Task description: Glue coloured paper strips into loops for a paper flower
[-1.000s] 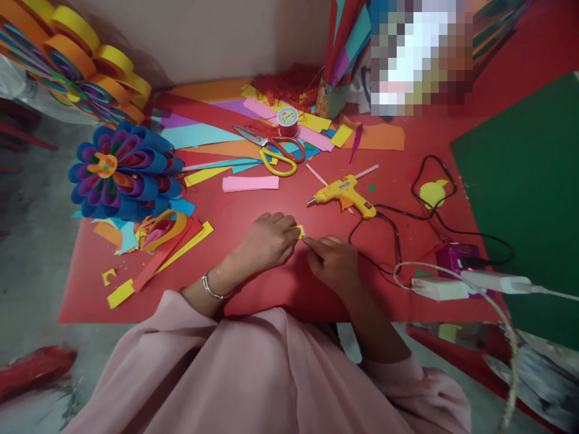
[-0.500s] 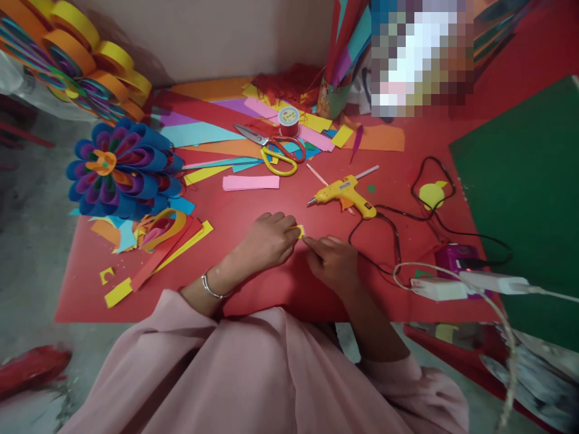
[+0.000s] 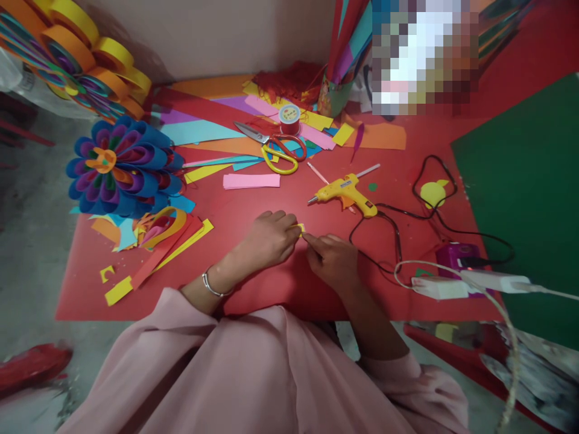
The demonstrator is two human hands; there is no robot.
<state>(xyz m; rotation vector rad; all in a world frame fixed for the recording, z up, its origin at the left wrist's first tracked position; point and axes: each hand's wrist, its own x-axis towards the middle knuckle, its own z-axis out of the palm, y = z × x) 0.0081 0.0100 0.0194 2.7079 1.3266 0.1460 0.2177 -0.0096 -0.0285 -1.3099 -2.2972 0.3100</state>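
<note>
Low over the middle of the red table, my left hand [image 3: 274, 235] is closed on a small yellow paper strip [image 3: 301, 229]. Only the strip's short end shows past the fingertips; the rest is hidden under the hand. From the other side my right hand [image 3: 333, 259] meets that end with its index fingertip, the other fingers curled in. Its thumb is mostly hidden. Just beyond the hands lie a yellow hot glue gun [image 3: 346, 194] with its nozzle towards the left, and a stack of pink paper strips [image 3: 251, 181].
Scissors [image 3: 280, 154] and a red thread spool [image 3: 289, 119] lie among coloured paper at the back. A blue and purple paper flower [image 3: 124, 167] stands left, above red and yellow strips [image 3: 169, 253]. Black cord [image 3: 398, 241] and a white plug [image 3: 493, 281] occupy the right side.
Hardly anything differs. The right index fingertip stays at the yellow strip's end, and the whole view has shifted very slightly.
</note>
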